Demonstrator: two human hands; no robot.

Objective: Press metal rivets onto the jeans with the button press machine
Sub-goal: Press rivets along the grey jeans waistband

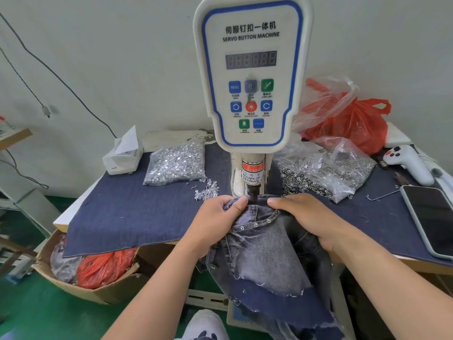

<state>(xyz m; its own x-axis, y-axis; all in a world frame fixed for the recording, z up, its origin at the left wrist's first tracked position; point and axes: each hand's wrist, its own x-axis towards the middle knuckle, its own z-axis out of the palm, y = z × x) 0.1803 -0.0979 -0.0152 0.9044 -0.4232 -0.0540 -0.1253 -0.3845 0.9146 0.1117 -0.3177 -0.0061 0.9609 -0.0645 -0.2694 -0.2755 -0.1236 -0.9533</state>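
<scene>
Head view. The button press machine (251,69), labelled "SERVO BUTTON MACHINE", stands at the centre of the desk (137,212), which is covered with dark blue denim cloth. The jeans (262,249), grey-washed with a frayed hem, lie at the desk's front edge and hang down below it; their pocket corner sits directly under the machine's punch (252,191). A row of metal rivets (269,220) already follows the curved pocket seam. The left hand (217,218) pinches a fold of the jeans between thumb and curled fingers, just left of the punch. The right hand (306,215) lies on the jeans just right of the punch, fingers pressed together and curled over the fabric edge. Left of the machine lie a clear bag of rivet tacks (176,161) and a few loose tacks (207,191); right of it, bags of ring caps (326,173). A phone (431,217) rests at the desk's right edge.
</scene>
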